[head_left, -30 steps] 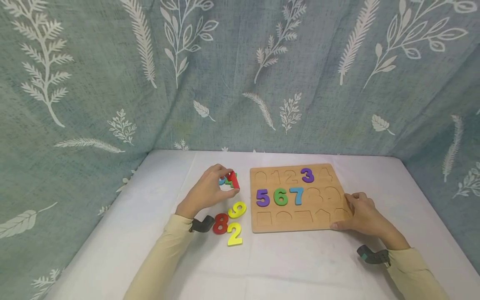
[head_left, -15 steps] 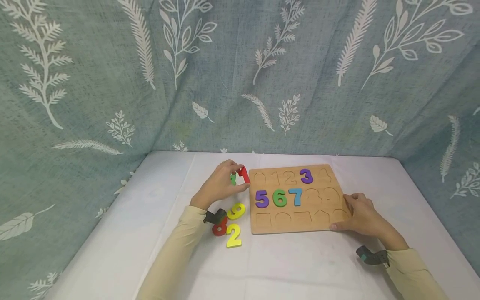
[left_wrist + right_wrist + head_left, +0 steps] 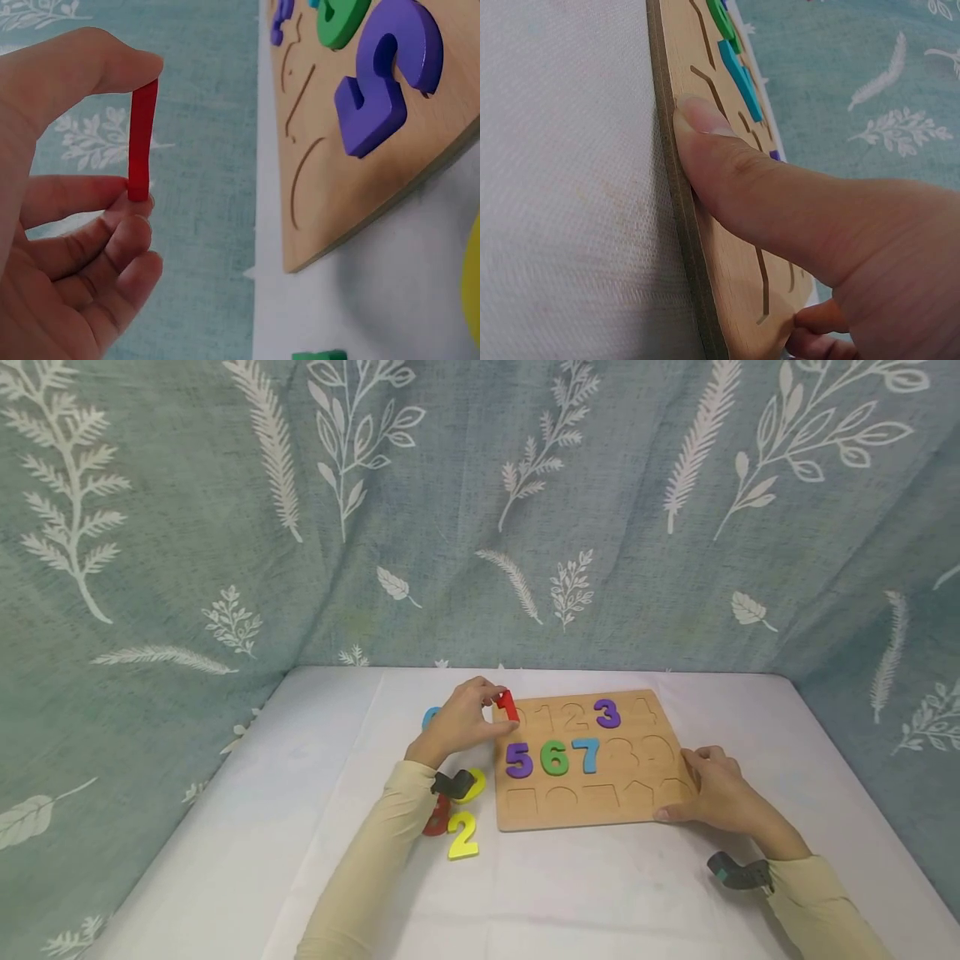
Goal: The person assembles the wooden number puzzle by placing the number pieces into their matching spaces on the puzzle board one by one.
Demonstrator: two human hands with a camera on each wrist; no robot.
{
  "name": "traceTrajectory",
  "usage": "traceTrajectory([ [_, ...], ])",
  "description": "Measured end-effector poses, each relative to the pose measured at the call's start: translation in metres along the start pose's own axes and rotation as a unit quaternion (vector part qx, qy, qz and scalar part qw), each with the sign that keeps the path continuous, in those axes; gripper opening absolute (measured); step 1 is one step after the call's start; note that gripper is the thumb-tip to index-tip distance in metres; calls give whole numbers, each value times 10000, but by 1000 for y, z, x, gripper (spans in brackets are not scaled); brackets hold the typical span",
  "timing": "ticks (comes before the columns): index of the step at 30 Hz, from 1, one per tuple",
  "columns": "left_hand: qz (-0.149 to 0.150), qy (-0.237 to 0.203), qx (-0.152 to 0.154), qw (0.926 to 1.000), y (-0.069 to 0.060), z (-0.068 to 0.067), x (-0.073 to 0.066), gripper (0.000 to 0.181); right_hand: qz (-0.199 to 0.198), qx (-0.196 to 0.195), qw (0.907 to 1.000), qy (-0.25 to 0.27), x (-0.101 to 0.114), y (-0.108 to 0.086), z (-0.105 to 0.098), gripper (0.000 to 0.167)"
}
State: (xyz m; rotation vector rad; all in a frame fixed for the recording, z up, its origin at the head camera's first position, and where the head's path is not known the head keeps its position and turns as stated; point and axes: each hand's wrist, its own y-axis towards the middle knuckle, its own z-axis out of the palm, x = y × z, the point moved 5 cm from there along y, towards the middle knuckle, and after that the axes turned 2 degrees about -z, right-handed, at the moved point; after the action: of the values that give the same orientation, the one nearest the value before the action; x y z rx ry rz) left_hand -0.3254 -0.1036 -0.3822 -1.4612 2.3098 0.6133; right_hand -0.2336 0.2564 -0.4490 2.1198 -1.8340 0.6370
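Observation:
My left hand [image 3: 461, 722] pinches a red number 1 [image 3: 508, 706] between thumb and fingertips, above the upper left corner of the wooden number puzzle board [image 3: 633, 806]. In the left wrist view the red number 1 [image 3: 141, 142] is held edge-on, apart from the board. My right hand [image 3: 723, 793] grips the board's near right corner, its thumb [image 3: 739, 176] lying over the front edge and its fingers along the right side. Seated in the board are a purple 3 [image 3: 607, 713], purple 5 [image 3: 519, 761], green 6 [image 3: 554, 758] and blue 7 [image 3: 587, 755].
Left of the board lie a yellow 2 [image 3: 463, 837], a red 8 [image 3: 437, 818] and a yellow 9 [image 3: 474, 786], the latter two partly covered by the left wrist camera. A blue piece [image 3: 431, 717] shows behind the left hand. A green piece [image 3: 319, 355] barely shows.
My left hand has carried the red number 1 rightward, from over the loose pieces to above the board's upper left corner. The right hand keeps its hold on the board.

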Motion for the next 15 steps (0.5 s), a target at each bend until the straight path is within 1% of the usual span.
traceTrajectory([
  [8, -216, -121, 181, 9995, 12, 11, 4, 65, 18, -7, 10000, 0, 1, 0, -1, 129],
  [10, -226, -194, 191, 9994, 15, 14, 4, 65, 26, -8, 10000, 13, 1, 0, -1, 129],
  [15, -161, -209, 162, 9995, 22, 20, 2, 64, 39, -3, 10000, 69, 2, -1, -1, 129],
])
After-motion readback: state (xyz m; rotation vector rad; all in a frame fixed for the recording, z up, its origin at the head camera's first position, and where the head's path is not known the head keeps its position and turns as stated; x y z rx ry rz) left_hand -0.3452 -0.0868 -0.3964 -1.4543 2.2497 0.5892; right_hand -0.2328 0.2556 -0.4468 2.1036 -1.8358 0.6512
